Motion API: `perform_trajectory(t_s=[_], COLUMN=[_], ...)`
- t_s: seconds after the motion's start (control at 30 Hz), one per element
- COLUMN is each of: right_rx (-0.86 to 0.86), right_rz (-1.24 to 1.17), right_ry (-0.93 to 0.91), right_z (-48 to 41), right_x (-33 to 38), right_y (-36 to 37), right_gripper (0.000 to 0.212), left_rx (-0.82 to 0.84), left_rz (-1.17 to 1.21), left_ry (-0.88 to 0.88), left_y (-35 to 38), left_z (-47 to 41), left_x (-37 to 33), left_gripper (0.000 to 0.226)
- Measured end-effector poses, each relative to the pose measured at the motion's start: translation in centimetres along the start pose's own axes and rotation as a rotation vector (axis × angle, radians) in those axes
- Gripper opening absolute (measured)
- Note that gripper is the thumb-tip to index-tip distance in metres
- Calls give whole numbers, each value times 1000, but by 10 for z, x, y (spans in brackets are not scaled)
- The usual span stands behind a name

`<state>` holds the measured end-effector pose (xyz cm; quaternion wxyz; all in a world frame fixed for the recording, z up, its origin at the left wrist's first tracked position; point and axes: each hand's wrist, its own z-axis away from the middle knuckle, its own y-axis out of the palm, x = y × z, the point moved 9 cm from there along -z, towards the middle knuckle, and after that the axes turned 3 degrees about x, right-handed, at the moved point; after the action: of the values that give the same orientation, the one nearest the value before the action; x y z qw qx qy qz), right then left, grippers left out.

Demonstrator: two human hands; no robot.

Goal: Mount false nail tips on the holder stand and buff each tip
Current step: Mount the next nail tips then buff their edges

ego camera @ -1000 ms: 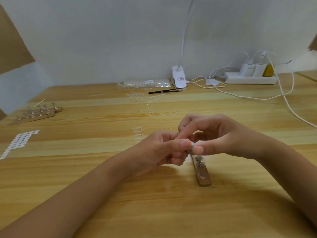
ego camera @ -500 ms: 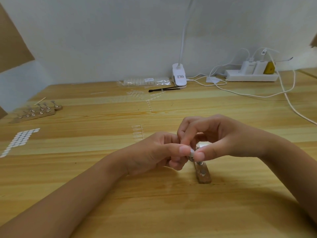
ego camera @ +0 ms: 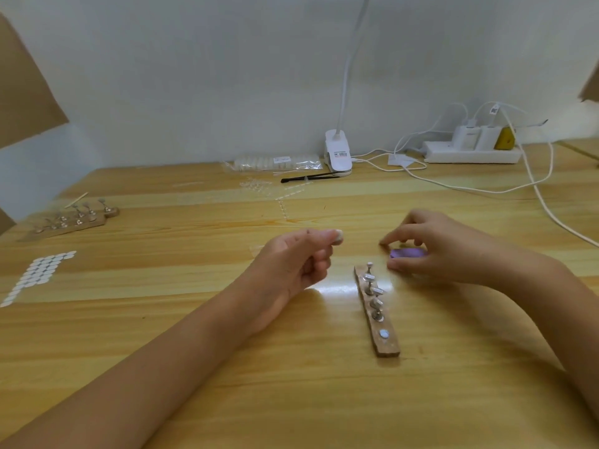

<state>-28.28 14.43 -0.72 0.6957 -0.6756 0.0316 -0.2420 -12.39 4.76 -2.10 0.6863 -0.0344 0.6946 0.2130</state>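
A brown holder stand lies on the table in front of me, with several metal pegs upright on it and one bare round magnet near its front end. My left hand hovers to the left of the stand, fingers curled, and pinches a small pale nail tip between thumb and forefinger. My right hand is down on the table just behind the stand. Its thumb and fingers curl round a purple buffer block that lies there.
A second holder stand and a sheet of white adhesive dots lie at the far left. At the back are a bag of nail tips, a black tool, a clip lamp, a power strip and trailing cables.
My hands were together over the stand's far end. They have parted: the left moved up and left, the right moved right onto the purple buffer block.
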Motion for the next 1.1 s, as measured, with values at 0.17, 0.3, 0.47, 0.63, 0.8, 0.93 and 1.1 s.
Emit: perform_trajectory(t_s=[0.17, 0.3, 0.47, 0.63, 0.8, 0.93, 1.1], right_rx=[-172, -199, 7, 45, -72, 18, -104], right_rz=[-123, -887, -1087, -1120, -1215, -1127, -1187], right_ry=[-117, -237, -317, -317, -297, -297, -290], right_z=[4, 14, 17, 19, 19, 20, 20], right_x=[20, 39, 67, 73, 69, 76, 67], right_y=[-16, -31, -16, -12, -16, -13, -20], right_gripper=[12, 26, 31, 30, 28, 23, 24], left_rx=[-174, -220, -226, -219, -218, -217, -207], left_rz=[-89, -179, -289, -269, -300, -308, -314], left_ry=[76, 117, 153, 174, 193, 200, 212], left_y=[-19, -18, -14, -11, -12, -11, -8], left_z=[1, 4, 6, 5, 5, 5, 4], left_x=[-5, -9, -12, -10, -11, -10, -11], left_gripper=[37, 47, 39, 26, 28, 30, 26])
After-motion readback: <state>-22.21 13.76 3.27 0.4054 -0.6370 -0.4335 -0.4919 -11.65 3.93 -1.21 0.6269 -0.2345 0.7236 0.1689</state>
